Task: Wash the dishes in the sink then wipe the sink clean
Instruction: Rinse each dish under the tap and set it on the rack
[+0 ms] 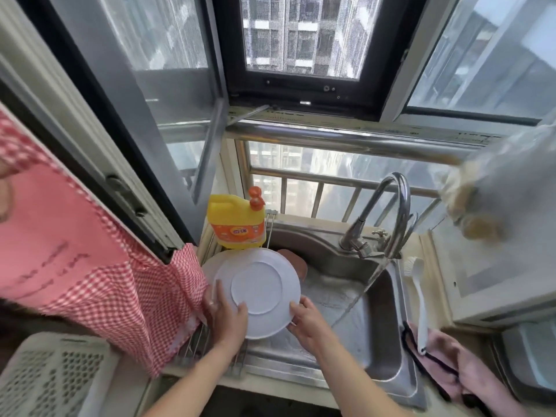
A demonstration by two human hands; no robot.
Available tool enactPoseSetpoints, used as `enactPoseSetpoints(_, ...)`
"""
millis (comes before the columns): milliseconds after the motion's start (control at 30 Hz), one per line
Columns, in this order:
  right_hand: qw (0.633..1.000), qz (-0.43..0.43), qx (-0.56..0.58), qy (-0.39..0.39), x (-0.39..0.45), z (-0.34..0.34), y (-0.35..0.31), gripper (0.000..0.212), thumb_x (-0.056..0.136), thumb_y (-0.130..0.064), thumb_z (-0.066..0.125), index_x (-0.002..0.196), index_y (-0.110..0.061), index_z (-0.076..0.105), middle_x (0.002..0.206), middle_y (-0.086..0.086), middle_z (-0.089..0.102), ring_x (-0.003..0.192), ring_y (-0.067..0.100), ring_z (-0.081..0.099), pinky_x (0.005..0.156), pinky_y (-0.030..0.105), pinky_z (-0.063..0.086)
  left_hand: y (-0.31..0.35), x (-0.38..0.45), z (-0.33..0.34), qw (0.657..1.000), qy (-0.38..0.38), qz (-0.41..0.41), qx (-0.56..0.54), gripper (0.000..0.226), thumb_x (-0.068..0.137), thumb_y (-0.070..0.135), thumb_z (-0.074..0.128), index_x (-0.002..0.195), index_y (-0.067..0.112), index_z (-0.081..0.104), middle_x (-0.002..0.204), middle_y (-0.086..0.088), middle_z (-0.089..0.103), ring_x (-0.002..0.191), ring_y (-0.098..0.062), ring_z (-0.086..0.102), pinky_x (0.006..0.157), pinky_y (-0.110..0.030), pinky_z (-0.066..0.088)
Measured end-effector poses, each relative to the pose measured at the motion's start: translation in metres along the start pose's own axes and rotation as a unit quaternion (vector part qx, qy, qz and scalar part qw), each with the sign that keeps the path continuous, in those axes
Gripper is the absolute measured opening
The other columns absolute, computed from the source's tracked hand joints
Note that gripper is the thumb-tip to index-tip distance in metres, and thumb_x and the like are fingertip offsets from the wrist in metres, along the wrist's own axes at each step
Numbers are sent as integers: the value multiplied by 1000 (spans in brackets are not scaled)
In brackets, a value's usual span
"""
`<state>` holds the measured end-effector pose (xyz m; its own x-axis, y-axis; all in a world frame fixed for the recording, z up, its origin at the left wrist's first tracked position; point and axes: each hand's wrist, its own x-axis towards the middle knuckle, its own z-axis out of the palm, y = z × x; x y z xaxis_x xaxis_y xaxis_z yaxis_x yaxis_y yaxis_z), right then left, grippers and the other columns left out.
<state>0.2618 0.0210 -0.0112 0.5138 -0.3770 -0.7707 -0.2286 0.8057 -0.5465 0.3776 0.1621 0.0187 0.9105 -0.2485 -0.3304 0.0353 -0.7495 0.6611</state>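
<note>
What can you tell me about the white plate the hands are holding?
The white plate is round, smooth and glossy, turned so its underside with a raised ring foot faces the camera. The left hand and right hand grip its lower rim. It is tilted above the sink's left edge, over another white plate, left of the running water.
</note>
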Motion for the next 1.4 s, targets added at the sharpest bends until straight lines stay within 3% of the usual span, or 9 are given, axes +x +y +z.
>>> enactPoseSetpoints(200,1000,1,-23,-1,25,27,16,19,101,-4,53,120,-7,55,106,11,68,87,26,63,69,36,56,-27,5,7,992,9,64,110,91,89,24,71,159,26,12,162,-5,-12,151,-33,4,120,-53,29)
enactPoseSetpoints(367,996,-31,-69,46,35,50,28,15,92,-9,63,107,-7,61,101,13,69,88,28,65,78,44,56,-48,11,14,948,-20,167,272,102,70,49,83,156,28,31,160,-11,17,147,-34,11,117,-55,21)
enactPoseSetpoints(600,892,-126,-383,204,37,78,15,15,85,-23,65,97,-15,60,103,4,59,91,23,57,73,33,44,-42,30,13,942,-53,139,301,100,82,55,72,160,34,13,166,-10,8,154,-30,2,125,-50,1)
enactPoseSetpoints(867,894,-119,-405,151,45,62,12,18,86,-24,65,98,-15,54,100,2,62,91,21,57,72,33,42,-24,25,22,938,-60,111,323,96,85,45,65,159,28,8,164,-14,-1,153,-34,-7,123,-55,-2)
enactPoseSetpoints(1033,907,-64,-379,172,50,11,16,11,92,-22,53,87,-21,62,89,1,70,86,23,65,75,34,51,5,0,54,936,-5,240,258,63,71,22,76,130,17,53,133,-9,47,121,-28,46,99,-41,48)
enactPoseSetpoints(1100,926,2,-323,195,61,-29,23,14,91,-19,50,83,-19,63,86,4,68,76,24,66,71,37,57,14,-11,81,936,-54,270,218,35,77,14,67,110,22,59,111,2,52,100,-16,51,82,-25,46)
enactPoseSetpoints(1233,967,80,-33,241,75,-90,19,21,100,-3,46,82,-6,56,73,15,57,60,27,56,46,30,56,5,-7,149,982,-172,26,71,17,84,11,57,94,23,63,97,1,66,92,-23,64,83,-37,52)
enactPoseSetpoints(1333,953,109,153,236,82,-122,14,24,103,-1,35,90,2,54,80,17,54,72,32,56,39,29,55,0,17,186,959,-184,-189,-104,9,91,6,58,97,13,60,86,-10,67,81,-28,66,76,-33,54)
enactPoseSetpoints(1400,950,111,194,220,92,-139,18,22,100,1,33,92,2,54,80,16,53,74,32,56,42,28,55,1,40,202,943,-158,-245,-159,8,93,6,61,100,5,60,81,-12,66,73,-25,65,75,-35,55)
